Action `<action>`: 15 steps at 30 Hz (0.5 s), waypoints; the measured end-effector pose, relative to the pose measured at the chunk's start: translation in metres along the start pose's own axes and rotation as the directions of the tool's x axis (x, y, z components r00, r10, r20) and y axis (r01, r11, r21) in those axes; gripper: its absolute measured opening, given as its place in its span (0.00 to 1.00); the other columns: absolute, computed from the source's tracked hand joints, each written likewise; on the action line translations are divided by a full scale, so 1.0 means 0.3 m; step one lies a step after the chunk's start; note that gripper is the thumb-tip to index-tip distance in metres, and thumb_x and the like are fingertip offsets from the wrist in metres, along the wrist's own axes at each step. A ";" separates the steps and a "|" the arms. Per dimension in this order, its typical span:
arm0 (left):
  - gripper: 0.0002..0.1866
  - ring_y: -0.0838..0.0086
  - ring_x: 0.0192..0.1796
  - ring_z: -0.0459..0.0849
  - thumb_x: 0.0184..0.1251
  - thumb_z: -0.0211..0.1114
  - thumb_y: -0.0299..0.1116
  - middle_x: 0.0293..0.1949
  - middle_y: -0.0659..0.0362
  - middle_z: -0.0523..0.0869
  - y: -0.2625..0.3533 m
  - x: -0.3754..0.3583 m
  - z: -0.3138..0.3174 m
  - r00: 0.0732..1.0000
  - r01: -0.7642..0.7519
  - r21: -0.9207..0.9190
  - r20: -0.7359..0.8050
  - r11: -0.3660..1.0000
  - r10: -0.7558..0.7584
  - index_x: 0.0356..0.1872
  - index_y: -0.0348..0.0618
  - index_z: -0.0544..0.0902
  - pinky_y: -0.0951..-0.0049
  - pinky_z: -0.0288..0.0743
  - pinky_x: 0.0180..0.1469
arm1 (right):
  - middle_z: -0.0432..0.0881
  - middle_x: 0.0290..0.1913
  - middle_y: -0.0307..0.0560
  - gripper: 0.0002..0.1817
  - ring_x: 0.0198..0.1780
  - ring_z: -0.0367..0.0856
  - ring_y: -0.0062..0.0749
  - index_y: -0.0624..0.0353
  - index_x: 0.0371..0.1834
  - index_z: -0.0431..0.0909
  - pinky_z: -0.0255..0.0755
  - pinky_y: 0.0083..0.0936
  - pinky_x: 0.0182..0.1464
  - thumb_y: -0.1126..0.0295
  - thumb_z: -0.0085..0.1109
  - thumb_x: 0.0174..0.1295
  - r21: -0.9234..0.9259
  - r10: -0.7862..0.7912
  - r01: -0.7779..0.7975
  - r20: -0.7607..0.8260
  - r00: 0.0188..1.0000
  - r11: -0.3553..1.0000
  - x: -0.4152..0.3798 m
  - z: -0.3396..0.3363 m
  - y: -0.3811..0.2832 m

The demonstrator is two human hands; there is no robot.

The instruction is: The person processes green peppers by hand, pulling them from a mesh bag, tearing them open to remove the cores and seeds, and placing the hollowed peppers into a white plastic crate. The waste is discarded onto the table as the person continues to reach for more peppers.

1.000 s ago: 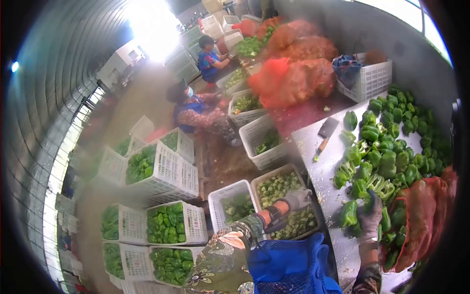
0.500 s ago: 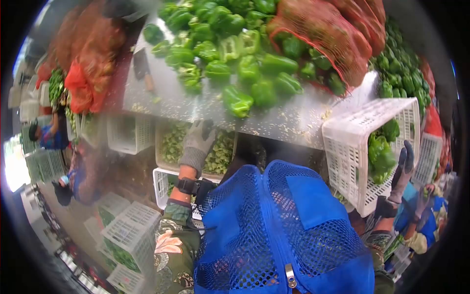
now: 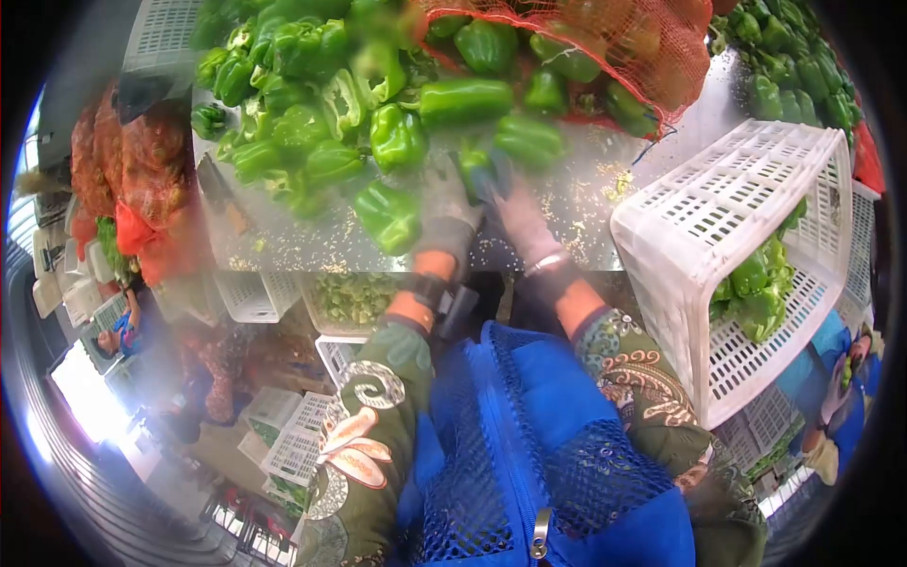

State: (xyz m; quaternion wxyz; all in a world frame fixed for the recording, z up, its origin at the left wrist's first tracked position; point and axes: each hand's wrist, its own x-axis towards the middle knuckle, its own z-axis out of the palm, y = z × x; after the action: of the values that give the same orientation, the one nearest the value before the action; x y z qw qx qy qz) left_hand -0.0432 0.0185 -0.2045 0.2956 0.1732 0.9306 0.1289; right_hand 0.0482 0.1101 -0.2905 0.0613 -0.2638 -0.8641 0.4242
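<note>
On the metal table [image 3: 302, 236], my left hand [image 3: 446, 194] and my right hand [image 3: 518, 210], both in grey gloves, close in from either side on a small green bell pepper [image 3: 471, 170]. Blur and the gloves hide part of that pepper and the fingertips. Close by lie whole bell peppers, one [image 3: 387, 217] left of my left hand and another [image 3: 529, 142] just beyond my right hand. Opened peppers with pale insides [image 3: 345, 99] are heaped farther to the left. A knife [image 3: 225, 197] rests near the table's left side.
A red net sack [image 3: 652, 57] spills peppers at the back. To the right, a white crate [image 3: 704, 189] lies tipped on its side with peppers inside. Below the table edge stands a bin of pale green pieces [image 3: 350, 300]. Co-workers are at both sides.
My left hand has risen from the bin of pale pieces to the tabletop. My right hand has come from the white crate to the same pepper. The view has shifted.
</note>
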 end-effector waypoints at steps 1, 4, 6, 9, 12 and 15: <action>0.51 0.43 0.65 0.69 0.51 0.71 0.45 0.62 0.33 0.66 0.011 -0.020 0.044 1.000 -0.012 0.000 -0.015 1.000 0.012 0.73 0.39 0.53 0.55 0.70 0.62 | 0.72 0.62 0.63 0.31 0.62 0.70 0.58 0.60 0.66 0.66 0.64 0.45 0.65 0.48 0.49 0.67 -0.071 0.040 -0.041 -0.005 0.999 0.997 0.029 0.015 0.004; 0.50 0.43 0.65 0.68 0.50 0.71 0.37 0.64 0.35 0.65 0.022 -0.060 0.122 0.994 -0.010 -0.186 -0.111 0.983 -0.011 0.73 0.38 0.52 0.58 0.69 0.64 | 0.69 0.64 0.63 0.38 0.65 0.67 0.58 0.65 0.67 0.64 0.63 0.46 0.66 0.44 0.50 0.64 -0.061 0.436 -0.431 0.123 0.892 0.900 0.142 -0.077 -0.129; 0.50 0.47 0.64 0.71 0.50 0.72 0.36 0.64 0.38 0.67 -0.026 -0.055 0.162 0.987 -0.013 -0.309 -0.155 0.951 -0.037 0.73 0.38 0.52 0.61 0.69 0.64 | 0.68 0.65 0.62 0.38 0.65 0.66 0.58 0.61 0.65 0.67 0.65 0.46 0.65 0.42 0.52 0.61 -0.214 0.438 -0.400 0.178 0.881 0.891 0.165 -0.047 -0.138; 0.45 0.49 0.64 0.72 0.54 0.71 0.32 0.64 0.38 0.69 -0.135 -0.108 0.198 0.999 -0.002 -0.829 -0.022 0.559 -0.030 0.71 0.34 0.57 0.62 0.69 0.64 | 0.69 0.63 0.61 0.36 0.64 0.68 0.57 0.58 0.64 0.68 0.67 0.47 0.63 0.44 0.54 0.60 -0.414 0.408 -0.324 0.129 0.904 0.851 0.176 0.010 -0.171; 0.42 0.46 0.63 0.72 0.57 0.70 0.36 0.62 0.36 0.71 -0.216 -0.109 0.323 0.999 0.003 -0.784 -0.018 0.621 -0.028 0.69 0.31 0.59 0.58 0.69 0.65 | 0.69 0.63 0.61 0.34 0.64 0.69 0.56 0.55 0.64 0.68 0.69 0.47 0.61 0.47 0.58 0.57 -0.472 0.335 -0.270 0.057 0.941 0.839 0.163 0.017 -0.168; 0.42 0.45 0.63 0.72 0.57 0.69 0.38 0.61 0.35 0.72 -0.174 -0.080 0.308 0.995 0.084 -0.678 0.014 0.731 -0.101 0.69 0.33 0.60 0.58 0.68 0.64 | 0.70 0.62 0.59 0.31 0.63 0.69 0.56 0.53 0.59 0.72 0.71 0.47 0.58 0.50 0.62 0.54 -0.498 0.324 -0.248 0.070 0.943 0.831 0.179 -0.008 -0.183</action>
State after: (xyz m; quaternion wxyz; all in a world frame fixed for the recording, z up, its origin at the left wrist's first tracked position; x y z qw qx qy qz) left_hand 0.0172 -0.0256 -0.2834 0.3332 0.0059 0.8308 0.4457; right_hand -0.0189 0.1116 -0.2532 -0.1366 -0.3644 -0.8949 0.2184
